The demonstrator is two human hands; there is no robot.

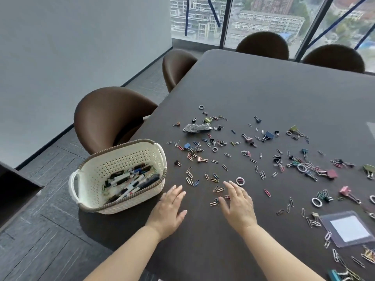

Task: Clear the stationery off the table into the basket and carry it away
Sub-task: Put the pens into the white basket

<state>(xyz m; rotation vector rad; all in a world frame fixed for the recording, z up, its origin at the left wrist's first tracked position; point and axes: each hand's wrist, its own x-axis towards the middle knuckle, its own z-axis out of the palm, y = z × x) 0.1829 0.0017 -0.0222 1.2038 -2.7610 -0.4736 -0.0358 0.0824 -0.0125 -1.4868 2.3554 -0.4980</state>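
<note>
Metal clips (pixel 218 189) beside right fingers (pixel 233 190)

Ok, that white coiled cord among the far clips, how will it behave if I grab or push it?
The white cord is bundled in loops, so probably floppy, sagging if lifted by one strand. Thin, so likely light. Pushed, it should slide and drag nearby clips, not roll.
</note>
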